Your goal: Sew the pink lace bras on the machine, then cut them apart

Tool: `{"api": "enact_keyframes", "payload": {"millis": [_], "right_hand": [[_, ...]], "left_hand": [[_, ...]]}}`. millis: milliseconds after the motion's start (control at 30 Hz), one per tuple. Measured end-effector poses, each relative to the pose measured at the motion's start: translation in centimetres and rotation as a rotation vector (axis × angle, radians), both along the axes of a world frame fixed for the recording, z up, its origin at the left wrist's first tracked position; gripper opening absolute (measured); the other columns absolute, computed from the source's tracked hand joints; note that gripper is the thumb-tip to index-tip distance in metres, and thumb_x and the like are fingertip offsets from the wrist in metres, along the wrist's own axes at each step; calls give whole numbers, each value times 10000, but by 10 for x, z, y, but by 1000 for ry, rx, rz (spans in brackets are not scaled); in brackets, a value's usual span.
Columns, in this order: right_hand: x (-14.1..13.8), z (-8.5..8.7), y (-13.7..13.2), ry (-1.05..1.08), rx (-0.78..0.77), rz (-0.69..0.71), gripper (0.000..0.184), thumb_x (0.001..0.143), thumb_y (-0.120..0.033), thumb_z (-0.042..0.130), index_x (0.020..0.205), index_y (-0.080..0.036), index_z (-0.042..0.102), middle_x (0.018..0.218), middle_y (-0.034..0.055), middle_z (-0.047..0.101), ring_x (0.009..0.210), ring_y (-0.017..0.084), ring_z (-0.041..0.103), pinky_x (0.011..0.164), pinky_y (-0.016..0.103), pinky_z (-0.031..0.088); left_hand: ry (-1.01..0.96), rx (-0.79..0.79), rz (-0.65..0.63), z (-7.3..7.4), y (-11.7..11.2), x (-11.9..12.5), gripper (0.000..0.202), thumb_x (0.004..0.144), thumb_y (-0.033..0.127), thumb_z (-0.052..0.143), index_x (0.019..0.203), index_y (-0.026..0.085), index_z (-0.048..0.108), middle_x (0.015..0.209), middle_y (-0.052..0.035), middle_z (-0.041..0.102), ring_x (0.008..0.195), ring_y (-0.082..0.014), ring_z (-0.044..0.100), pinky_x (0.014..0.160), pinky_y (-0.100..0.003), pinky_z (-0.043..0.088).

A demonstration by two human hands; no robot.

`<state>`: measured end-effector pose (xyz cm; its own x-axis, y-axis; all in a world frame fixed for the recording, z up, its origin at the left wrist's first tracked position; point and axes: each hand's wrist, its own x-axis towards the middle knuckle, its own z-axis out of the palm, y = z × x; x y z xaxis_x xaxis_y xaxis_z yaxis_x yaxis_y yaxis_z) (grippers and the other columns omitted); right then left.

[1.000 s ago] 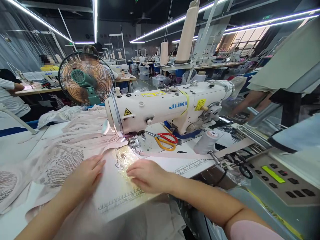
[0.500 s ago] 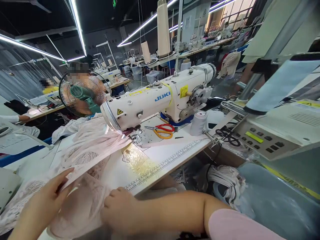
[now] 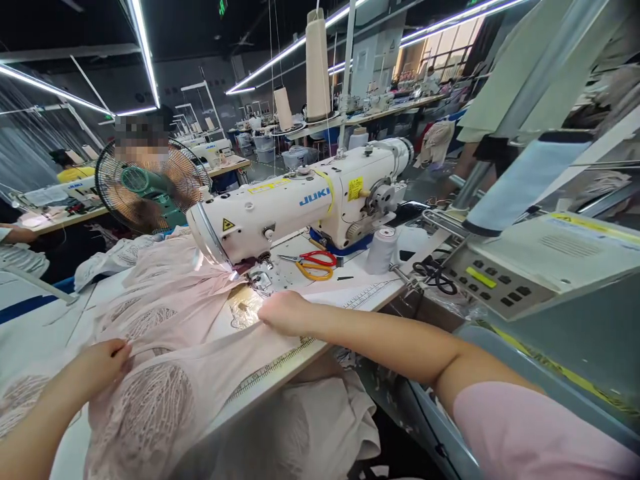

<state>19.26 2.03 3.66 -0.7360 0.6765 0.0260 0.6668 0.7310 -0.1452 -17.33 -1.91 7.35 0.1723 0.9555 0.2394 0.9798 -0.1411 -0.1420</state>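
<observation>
We count two hands, one cloth, one sewing machine, two pairs of scissors, one small spool, two tall thread cones and one fan. The left hand (image 3: 103, 363) is at the near left of the tabletop (image 3: 360, 283), and its fingers are closed on a fold of the pink cloth (image 3: 195, 337). The right hand (image 3: 285, 312) rests on the same cloth, just in front of the needle of the sewing machine (image 3: 300, 200). Its fingers are curled under, and we cannot tell if they pinch the cloth.

The cloth covers the left half of the tabletop and hangs over the near edge. It is thin and soft, with net-like lace panels. The tabletop is white and smooth, with a printed ruler along its near edge.

The red and yellow scissors (image 3: 313, 263) lie under the machine's arm. The black scissors (image 3: 435, 273) lie past the right edge. The white spool (image 3: 381, 250) stands near that edge. The thread cones (image 3: 317, 67) rise behind the machine, and the round wire fan (image 3: 145, 183) stands behind the far left edge. The room is a large workshop with long strip lights.
</observation>
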Motion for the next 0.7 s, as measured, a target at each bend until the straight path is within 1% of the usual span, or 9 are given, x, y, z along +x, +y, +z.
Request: {"api": "enact_keyframes", "payload": {"millis": [67, 100, 167, 267, 333, 400, 533, 600, 700], "right_hand": [[-14, -8, 1, 42, 98, -77, 195, 848, -47, 494, 896, -127, 665, 994, 152, 654, 989, 268, 583, 774, 374, 454], [-19, -12, 1, 62, 134, -107, 226, 870, -41, 451, 941, -118, 652, 1024, 169, 638, 1021, 275, 569, 800, 396, 451], [-27, -18, 0, 78, 163, -149, 250, 888, -41, 407, 987, -103, 628, 971, 175, 634, 964, 264, 587, 769, 389, 466], [-31, -27, -5, 54, 152, -166, 195, 861, -59, 457, 951, -96, 625, 860, 154, 634, 824, 245, 608, 661, 348, 484], [-32, -34, -11, 41, 159, -157, 181, 858, -87, 472, 954, -99, 625, 882, 156, 627, 840, 264, 603, 625, 347, 488], [-32, -41, -18, 30, 177, -143, 193, 873, -124, 469, 999, -101, 614, 918, 159, 615, 877, 279, 589, 621, 358, 495], [-32, -55, -23, 91, 247, -40, 222, 911, -195, 459, 1077, -114, 581, 971, 146, 599, 940, 265, 557, 773, 398, 504], [-31, -59, -16, 156, 277, 48, 245, 925, -219, 460, 1121, -120, 567, 1023, 144, 595, 1004, 266, 539, 858, 407, 485], [-30, -57, 5, 160, 245, 244, 302, 939, -287, 489, 1165, -103, 568, 1083, 141, 594, 1068, 267, 522, 931, 385, 457]], "left_hand": [[74, -26, 95, 3, 1, 11, 432, 860, 273, 343, 529, 186, 608, 475, -21, 600, 439, -219, 618, 445, -357, 455], [105, -25, 143, 5, 2, 22, 407, 862, 261, 322, 600, 179, 623, 547, -33, 616, 488, -239, 633, 471, -388, 456], [133, -17, 198, 5, 6, 54, 393, 887, 261, 278, 778, 156, 640, 732, -73, 646, 593, -271, 656, 510, -416, 462], [78, -85, 126, -6, 23, 110, 344, 904, 246, 301, 979, 151, 623, 1008, -125, 651, 809, -261, 676, 641, -374, 502], [28, -131, 69, -19, 39, 143, 299, 894, 214, 357, 1061, 189, 604, 1104, -104, 640, 927, -238, 661, 723, -330, 506], [-12, -160, 52, -32, 57, 165, 301, 885, 202, 415, 1132, 216, 585, 1144, -90, 635, 966, -223, 648, 763, -312, 500], [-72, -172, 150, -50, 91, 179, 303, 944, 342, 422, 1099, 160, 608, 1109, -119, 640, 985, -234, 629, 826, -375, 498], [-104, -194, 232, -53, 107, 177, 337, 949, 408, 443, 1065, 141, 614, 1068, -101, 652, 947, -214, 633, 826, -403, 507], [-148, -252, 306, -49, 128, 172, 344, 910, 461, 525, 1017, 151, 628, 992, -61, 674, 866, -180, 641, 794, -391, 522]]}}
